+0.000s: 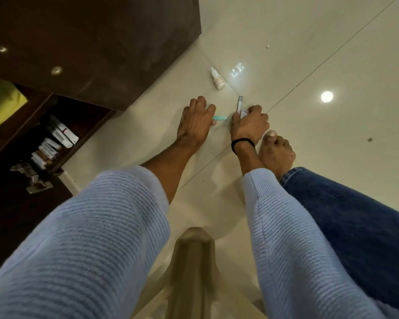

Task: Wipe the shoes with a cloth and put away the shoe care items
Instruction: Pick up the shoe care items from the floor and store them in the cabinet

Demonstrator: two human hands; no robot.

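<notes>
Cabinet shelf (88, 120) left of the hands holds boxed tubes (55, 140), likely the put-away spot. Left hand (196, 122) curls over a teal tube (219, 117) on the floor (309, 54), gathering it. White bottle (217, 78) lies just beyond both hands. Right hand (250, 124) grips a slim dark stick (240, 104). No shoes visible.

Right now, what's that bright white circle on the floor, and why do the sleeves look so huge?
Head view: the circle is probably lamp glare mirrored in the glossy floor, with two dimmer spots on the cabinet; the sleeves look huge because they are nearest the wide-angle lens.
</notes>
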